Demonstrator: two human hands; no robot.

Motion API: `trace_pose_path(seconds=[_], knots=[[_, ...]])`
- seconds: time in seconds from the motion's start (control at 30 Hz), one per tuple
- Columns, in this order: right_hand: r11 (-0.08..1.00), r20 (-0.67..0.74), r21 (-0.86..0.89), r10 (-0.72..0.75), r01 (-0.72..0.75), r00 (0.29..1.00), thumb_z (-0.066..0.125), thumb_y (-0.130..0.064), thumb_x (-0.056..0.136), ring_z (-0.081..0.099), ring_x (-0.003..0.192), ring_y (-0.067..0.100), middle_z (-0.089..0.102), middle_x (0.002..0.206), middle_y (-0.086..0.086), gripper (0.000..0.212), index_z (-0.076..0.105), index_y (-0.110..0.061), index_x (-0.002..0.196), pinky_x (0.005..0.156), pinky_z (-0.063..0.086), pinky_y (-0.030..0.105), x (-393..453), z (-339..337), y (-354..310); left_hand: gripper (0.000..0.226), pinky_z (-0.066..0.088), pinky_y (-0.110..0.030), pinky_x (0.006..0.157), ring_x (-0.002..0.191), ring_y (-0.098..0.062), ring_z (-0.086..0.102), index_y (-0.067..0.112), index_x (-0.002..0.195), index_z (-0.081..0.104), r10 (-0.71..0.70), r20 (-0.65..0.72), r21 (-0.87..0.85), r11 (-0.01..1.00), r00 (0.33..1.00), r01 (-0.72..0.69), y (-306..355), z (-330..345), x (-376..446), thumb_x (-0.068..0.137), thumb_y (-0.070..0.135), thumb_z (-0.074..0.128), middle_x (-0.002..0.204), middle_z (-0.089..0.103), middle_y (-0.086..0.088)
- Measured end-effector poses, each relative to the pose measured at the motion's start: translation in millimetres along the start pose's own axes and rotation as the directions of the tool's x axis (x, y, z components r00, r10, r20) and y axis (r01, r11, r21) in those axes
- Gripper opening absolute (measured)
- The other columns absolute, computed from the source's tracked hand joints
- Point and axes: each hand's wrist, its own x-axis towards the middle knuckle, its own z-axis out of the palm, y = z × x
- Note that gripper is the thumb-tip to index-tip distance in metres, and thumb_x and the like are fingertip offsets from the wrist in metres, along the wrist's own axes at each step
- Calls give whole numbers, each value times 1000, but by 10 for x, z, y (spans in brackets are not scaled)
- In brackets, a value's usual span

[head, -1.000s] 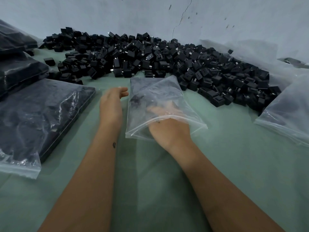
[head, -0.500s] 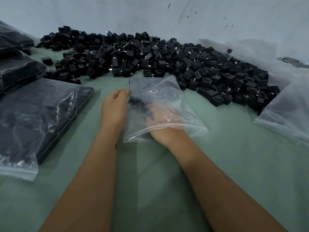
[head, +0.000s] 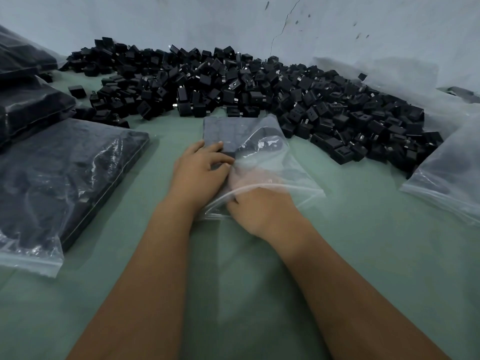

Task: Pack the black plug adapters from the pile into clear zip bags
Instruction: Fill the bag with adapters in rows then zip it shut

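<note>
A big pile of black plug adapters (head: 285, 94) lies along the wall at the back. In front of it a clear zip bag (head: 293, 172) lies on the green table (head: 376, 242), its mouth toward me. A flat block of adapters (head: 223, 131) sits in the bag's far left corner. My left hand (head: 200, 175) rests on the outside of the bag, thumb and fingers pressing against that block. My right hand (head: 265, 211) is in the bag's mouth. Its fingers reach forward under the plastic toward the block and show only as a pale blur.
A filled zip bag of adapters (head: 65, 172) lies at the left, with more filled bags (head: 31, 107) stacked behind it. Clear bags (head: 446, 178) lie at the right edge. A grey wall (head: 233, 22) closes the back.
My left hand moved right onto the bag and now presses on the adapters. My right hand slid back toward the bag's mouth, and the adapters now sit as a block in the far left corner.
</note>
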Motion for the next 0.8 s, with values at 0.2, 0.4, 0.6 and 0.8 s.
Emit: trace_pose_path(seconds=[0.2, 0.4, 0.6, 0.8], knots=[[938, -402, 43, -298, 343, 866, 54, -15, 81, 51, 52, 26, 57, 58, 8, 23, 60, -7, 60, 48, 36, 32, -99, -321, -38, 28, 20, -36, 116, 144, -22, 24, 26, 118, 70, 27, 51, 98, 995, 998, -32, -48, -5, -6, 92, 24, 60, 151, 42, 8], [947, -731, 309, 174, 92, 660, 45, -17, 89, 47, 57, 20, 53, 62, 2, 28, 57, -8, 65, 52, 34, 31, -90, -452, 433, 21, 22, -41, 117, 143, -23, 27, 37, 105, 74, 50, 45, 143, 988, 998, -56, -29, -7, -29, 91, 25, 63, 151, 43, 10], [612, -332, 570, 782, -548, 527, 46, -18, 88, 53, 92, 13, 58, 108, -3, 33, 57, -26, 118, 77, 44, 33, -278, -205, 1306, 21, 28, -41, 114, 139, -22, 35, 27, 98, 76, 138, -12, 169, 976, 990, -134, 22, 12, -64, 86, 13, 66, 141, 54, 7], [557, 43, 241, 812, -795, 582, 41, -37, 91, 29, 133, 30, 35, 146, 10, 66, 16, -28, 151, 109, 24, 42, -255, -101, 1504, 17, 43, -24, 89, 101, -2, 57, 31, 94, 74, 212, -68, -158, 963, 975, -221, 210, -3, -163, 85, 39, 62, 96, 66, 23]])
